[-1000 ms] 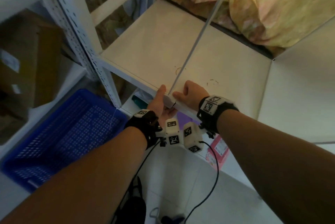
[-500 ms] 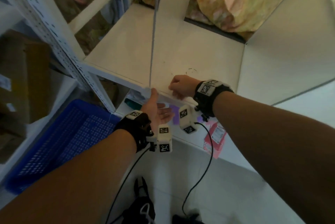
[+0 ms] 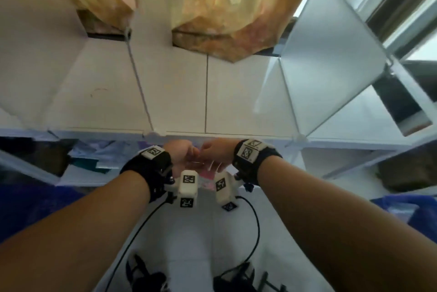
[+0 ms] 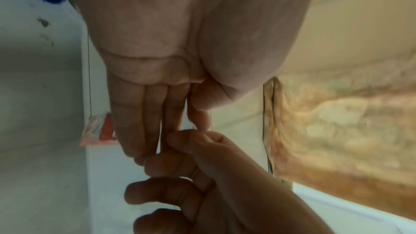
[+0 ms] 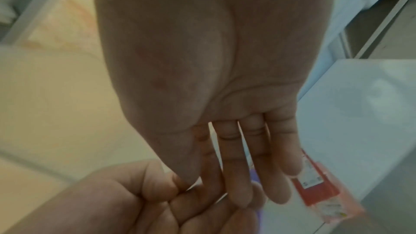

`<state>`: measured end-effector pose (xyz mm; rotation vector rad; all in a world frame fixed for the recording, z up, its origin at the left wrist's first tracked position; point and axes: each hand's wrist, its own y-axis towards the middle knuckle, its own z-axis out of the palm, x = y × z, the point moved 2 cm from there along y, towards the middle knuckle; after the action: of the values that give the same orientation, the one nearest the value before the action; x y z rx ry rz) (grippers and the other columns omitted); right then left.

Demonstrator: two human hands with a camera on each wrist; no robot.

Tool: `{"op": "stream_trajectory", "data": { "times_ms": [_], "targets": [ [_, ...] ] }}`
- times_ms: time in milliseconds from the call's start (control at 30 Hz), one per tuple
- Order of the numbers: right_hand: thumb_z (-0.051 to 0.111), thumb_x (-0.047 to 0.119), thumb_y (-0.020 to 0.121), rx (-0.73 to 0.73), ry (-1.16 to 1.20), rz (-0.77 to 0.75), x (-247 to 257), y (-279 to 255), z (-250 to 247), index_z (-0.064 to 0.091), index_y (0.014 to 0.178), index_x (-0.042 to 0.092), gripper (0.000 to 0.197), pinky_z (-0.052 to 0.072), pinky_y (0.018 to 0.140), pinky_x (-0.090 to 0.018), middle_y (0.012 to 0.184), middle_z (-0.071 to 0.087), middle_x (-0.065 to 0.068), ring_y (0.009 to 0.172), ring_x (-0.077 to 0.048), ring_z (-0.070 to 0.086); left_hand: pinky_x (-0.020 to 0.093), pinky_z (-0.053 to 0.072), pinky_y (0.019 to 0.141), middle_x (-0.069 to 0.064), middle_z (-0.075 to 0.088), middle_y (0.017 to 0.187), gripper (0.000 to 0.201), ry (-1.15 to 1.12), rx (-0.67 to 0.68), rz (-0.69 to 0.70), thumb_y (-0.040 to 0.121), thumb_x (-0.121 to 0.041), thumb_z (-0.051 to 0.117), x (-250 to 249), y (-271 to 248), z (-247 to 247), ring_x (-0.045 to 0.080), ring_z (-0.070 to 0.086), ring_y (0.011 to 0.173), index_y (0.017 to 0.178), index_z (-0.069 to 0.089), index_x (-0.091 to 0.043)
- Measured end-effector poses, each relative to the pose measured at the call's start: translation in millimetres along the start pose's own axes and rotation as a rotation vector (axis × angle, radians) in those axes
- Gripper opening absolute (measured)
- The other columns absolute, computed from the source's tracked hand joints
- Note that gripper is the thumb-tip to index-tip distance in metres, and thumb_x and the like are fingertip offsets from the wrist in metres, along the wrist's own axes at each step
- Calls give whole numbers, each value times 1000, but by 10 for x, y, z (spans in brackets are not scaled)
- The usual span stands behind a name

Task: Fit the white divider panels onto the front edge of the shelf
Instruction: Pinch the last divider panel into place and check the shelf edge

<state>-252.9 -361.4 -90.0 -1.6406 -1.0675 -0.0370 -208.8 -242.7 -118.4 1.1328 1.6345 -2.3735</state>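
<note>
Left hand [image 3: 181,158]: held just in front of the shelf's front edge, palm turned inward, touching the right hand; in the left wrist view the fingers [image 4: 139,122] are seen nearly straight and close together, thumb laid beside the forefinger.
Left grip: relaxed, fingers together; nothing is seen enclosed.
Right hand [image 3: 216,153]: held beside the left, fingertips meeting it; in the right wrist view the fingers [image 5: 254,163] are seen extended downward.
Right grip: thumb and forefinger are brought together at the left fingertips; whether a small thing is pinched there cannot be told.
Shelf [image 3: 179,93]: white board, seen from above, front edge just beyond both hands.
Dividers: one panel [image 3: 331,55] is stood upright on the shelf at right, its lower front corner at the front edge; a second panel [image 3: 138,88] is stood edge-on at left of centre, also reaching the front edge.
Cloth [image 3: 212,3]: yellow-orange, draped behind the shelf.
Pack [image 5: 319,184]: red and pink, lying below the shelf, under the hands.
Crate [image 3: 35,202]: blue, low at left.
</note>
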Motion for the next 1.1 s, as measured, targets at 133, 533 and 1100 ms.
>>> {"op": "stream_trajectory", "data": {
  "times_ms": [133,533,1100],
  "targets": [
    [50,35,95,-134,-29,38,-1035,-468,-529,61,106,5,34,56,71,-36,97,70,-12,79,-27,67,47,57,82,23,68,77,20,31,59,-30,83,-4,43,94,308,1120,35,67,68,88,59,7],
    [64,26,89,-505,186,174,-2670,-797,-1744,44,129,9,48,53,61,-29,91,65,-10,74,-23,63,47,54,86,24,57,124,95,-179,42,-126,83,-68,53,138,1003,2739,38,63,101,144,31,0],
    [76,41,77,-409,-383,19,-2517,-446,-2009,64,76,18,26,57,61,-28,65,68,3,58,-13,66,34,56,60,13,60,112,83,-643,265,-53,74,-62,68,326,1463,3197,29,63,98,130,58,-1]
  ]
}}
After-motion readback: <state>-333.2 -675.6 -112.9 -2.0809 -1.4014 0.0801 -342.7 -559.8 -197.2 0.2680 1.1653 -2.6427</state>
